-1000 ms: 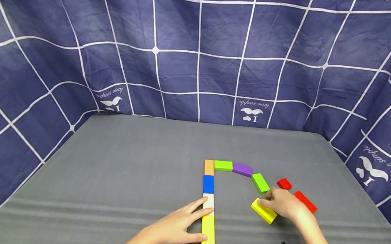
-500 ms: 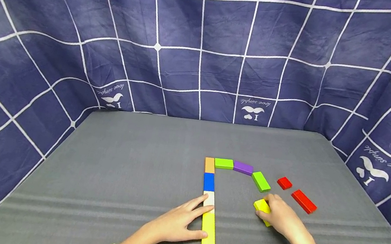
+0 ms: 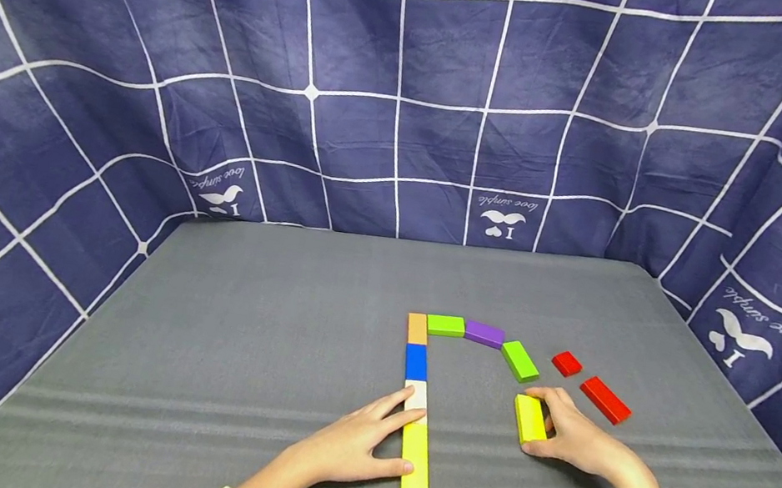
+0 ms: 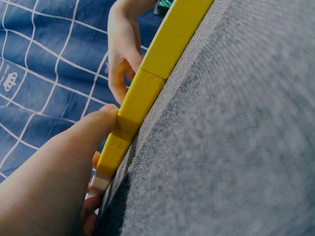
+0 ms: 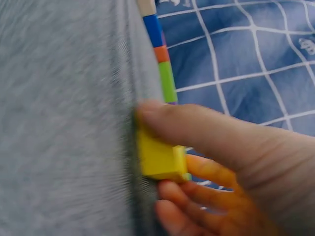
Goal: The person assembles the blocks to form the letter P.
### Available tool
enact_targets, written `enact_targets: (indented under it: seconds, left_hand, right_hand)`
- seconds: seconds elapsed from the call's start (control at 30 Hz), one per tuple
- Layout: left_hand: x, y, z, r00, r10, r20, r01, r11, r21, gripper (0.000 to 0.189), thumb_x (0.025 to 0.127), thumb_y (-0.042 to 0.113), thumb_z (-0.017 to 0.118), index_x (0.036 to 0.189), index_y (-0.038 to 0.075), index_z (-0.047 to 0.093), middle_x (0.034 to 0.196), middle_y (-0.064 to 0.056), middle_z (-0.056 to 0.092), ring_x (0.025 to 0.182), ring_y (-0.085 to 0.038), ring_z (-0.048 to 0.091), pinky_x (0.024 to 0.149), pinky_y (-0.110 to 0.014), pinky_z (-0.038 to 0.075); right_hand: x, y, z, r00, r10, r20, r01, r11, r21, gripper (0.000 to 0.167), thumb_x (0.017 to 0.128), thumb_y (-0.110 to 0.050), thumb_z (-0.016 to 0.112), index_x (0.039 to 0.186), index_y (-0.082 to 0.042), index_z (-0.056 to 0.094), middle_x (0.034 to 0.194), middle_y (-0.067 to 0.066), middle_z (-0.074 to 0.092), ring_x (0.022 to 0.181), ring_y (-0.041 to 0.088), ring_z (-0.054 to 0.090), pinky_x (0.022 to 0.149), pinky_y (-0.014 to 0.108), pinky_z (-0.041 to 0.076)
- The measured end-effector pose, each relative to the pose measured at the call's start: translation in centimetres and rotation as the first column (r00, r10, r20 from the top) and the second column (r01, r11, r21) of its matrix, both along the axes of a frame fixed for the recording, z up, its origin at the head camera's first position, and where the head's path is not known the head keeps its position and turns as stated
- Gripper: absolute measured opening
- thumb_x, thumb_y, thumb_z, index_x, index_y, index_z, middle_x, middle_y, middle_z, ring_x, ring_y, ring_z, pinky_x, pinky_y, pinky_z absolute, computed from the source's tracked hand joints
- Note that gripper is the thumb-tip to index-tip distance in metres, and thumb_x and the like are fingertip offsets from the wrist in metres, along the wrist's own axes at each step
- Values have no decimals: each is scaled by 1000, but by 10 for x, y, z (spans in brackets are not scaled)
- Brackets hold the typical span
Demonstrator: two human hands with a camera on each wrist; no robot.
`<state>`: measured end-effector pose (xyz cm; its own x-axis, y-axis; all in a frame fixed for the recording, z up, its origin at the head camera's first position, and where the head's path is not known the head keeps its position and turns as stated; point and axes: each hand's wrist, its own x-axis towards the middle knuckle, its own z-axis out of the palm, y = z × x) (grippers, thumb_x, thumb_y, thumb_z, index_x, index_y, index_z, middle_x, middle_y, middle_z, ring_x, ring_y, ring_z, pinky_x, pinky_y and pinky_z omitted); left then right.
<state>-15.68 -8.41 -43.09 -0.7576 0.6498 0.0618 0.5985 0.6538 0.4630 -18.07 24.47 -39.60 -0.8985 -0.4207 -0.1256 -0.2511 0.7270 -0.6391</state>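
In the head view my right hand (image 3: 578,436) holds a yellow block (image 3: 529,419) between thumb and fingers on the grey table. The right wrist view shows the thumb on one side of that block and the fingers around the other. My left hand (image 3: 353,445) lies with spread fingers along a straight row of blocks, its fingertips touching the white block (image 3: 417,396) and its thumb on a yellow block (image 3: 417,450). Beyond them the row goes on with a blue block (image 3: 416,362) and an orange block (image 3: 418,329).
From the orange block a curve bends right: a green block (image 3: 445,325), a purple block (image 3: 484,334) and another green block (image 3: 520,361). Right of it lie a small red block (image 3: 566,364) and a longer red block (image 3: 605,400). A blue checked curtain (image 3: 346,136) hangs behind the table.
The right hand has taken hold of the yellow block and turned it, so its long side points more toward the curve's end. The left hand stays on the row.
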Motion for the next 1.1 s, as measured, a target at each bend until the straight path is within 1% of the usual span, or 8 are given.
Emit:
enact_targets:
  seconds: [0.07,0.13,0.27,0.43,0.6,0.8,1.0,1.1]
  left_hand:
    - [0,0,0,1000,0,-7,0,1000,-1,62,85,58,47,140,31,33,151,3,21,134,-20,33,100,-45,38]
    - [0,0,0,1000,-1,-12,1,1000,-2,62,85,58,47,140,31,33,151,3,21,134,-20,33,100,-44,38]
    - [0,0,0,1000,-3,-9,3,1000,-3,62,85,58,47,140,31,33,151,3,21,134,-21,33,100,-45,38]
    - [-1,0,0,1000,-1,4,1,1000,-2,62,85,58,47,140,32,33,151,4,21,134,-20,33,100,-46,38]
    - [-1,0,0,1000,-2,8,2,1000,-3,62,85,59,47,140,32,33,151,4,21,134,-20,33,100,-46,38]
    - [-1,0,-1,1000,-5,-4,5,1000,-6,62,85,59,46,140,31,33,151,3,21,134,-21,34,100,-45,38]
    - [-1,0,-1,1000,-5,-16,5,1000,-2,62,86,59,46,140,31,33,151,2,22,133,-21,34,100,-44,38]
    - [0,0,-1,1000,-3,-16,3,1000,-4,62,86,59,46,140,31,33,151,2,22,133,-20,34,100,-44,38]
  right_hand:
    - [-3,0,-3,999,-28,-46,28,1000,-4,70,72,-28,74,124,3,39,107,14,41,77,12,44,64,19,39]
    - [-5,-1,-6,992,-58,-113,59,998,0,65,72,-28,74,119,3,42,104,13,43,76,11,43,63,19,39]
    - [-6,-5,-13,965,-112,-237,120,993,21,61,70,-29,76,114,2,46,99,10,46,75,8,42,63,19,38]
    - [-7,-13,-20,936,-163,-313,183,983,35,62,69,-30,76,113,5,48,95,10,48,77,11,43,62,20,37]
    - [-7,-17,-22,923,-190,-335,218,975,46,62,70,-30,75,113,6,49,94,10,47,78,14,44,63,22,38]
    - [-6,-16,-21,931,-179,-319,202,979,39,64,71,-31,75,116,4,48,100,12,48,81,14,45,65,23,39]
    - [-5,-14,-19,936,-168,-311,184,983,22,66,71,-29,75,118,7,45,104,15,50,83,16,46,65,23,40]
    - [-5,-13,-17,942,-168,-290,176,984,2,68,73,-29,74,120,7,42,105,16,50,84,16,46,66,22,40]
